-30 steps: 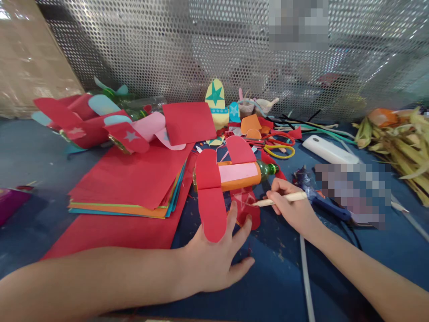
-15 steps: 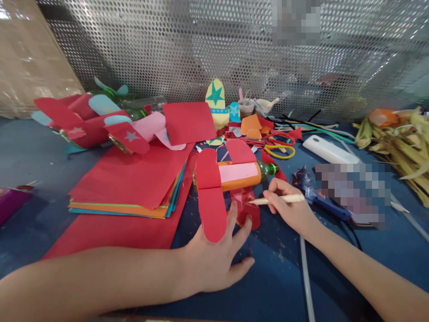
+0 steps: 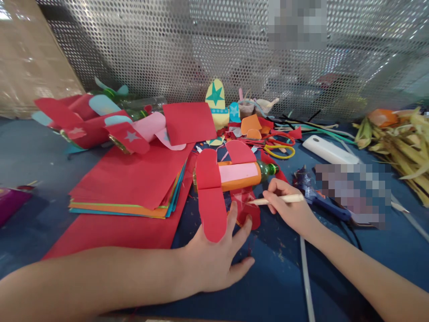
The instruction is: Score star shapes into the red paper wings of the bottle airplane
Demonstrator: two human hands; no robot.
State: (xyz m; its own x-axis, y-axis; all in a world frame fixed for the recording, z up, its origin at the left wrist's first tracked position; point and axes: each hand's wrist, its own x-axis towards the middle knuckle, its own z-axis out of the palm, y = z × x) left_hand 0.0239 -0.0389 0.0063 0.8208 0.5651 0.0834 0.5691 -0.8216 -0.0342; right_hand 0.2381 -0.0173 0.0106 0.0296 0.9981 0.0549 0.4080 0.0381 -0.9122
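A toy plane point(image 3: 239, 173), made from a green bottle wrapped in orange and pink paper, lies on the blue table in front of me. Its red paper wings point(image 3: 212, 210) stick out on both sides. My right hand point(image 3: 284, 206) pinches a pale wooden pencil point(image 3: 278, 200), whose tip touches the lower right red wing, where star lines show. Spread out flat, my left hand point(image 3: 217, 255) reaches under the larger red wing, and its fingertips press the edge of the marked wing.
Left of the plane lies a stack of coloured paper point(image 3: 134, 179), with other paper planes point(image 3: 90, 120) behind it. Scissors point(image 3: 279, 151) and paper scraps lie beyond. To the right are a blue glue gun point(image 3: 321, 203), a white device point(image 3: 330, 150) and dried husks point(image 3: 398, 147). A perforated metal panel point(image 3: 167, 53) stands behind.
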